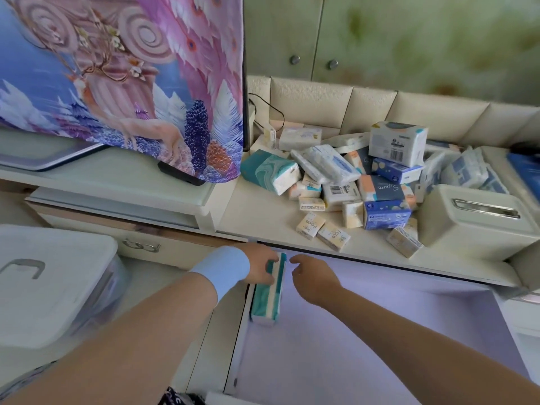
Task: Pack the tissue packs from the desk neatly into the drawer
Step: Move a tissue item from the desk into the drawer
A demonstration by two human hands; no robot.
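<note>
A teal and white tissue pack [267, 299] stands on its edge inside the open drawer [380, 331], against the drawer's left wall near the back corner. My left hand [261, 266], with a light blue wristband, grips the pack's far end. Just right of the pack, my right hand [314, 277] hovers with loosely curled fingers and holds nothing. On the desk [257, 211] behind the drawer lies a heap of several tissue packs [350, 182], among them a larger teal pack [270, 171], a blue pack [385, 214] and small cream packs [311, 225].
A cream tissue box [473, 217] stands on the desk at the right. A screen under a patterned cloth [122, 83] sits at the left on a raised shelf. A lidded plastic bin [49, 282] is at my left. Padded panels line the wall behind.
</note>
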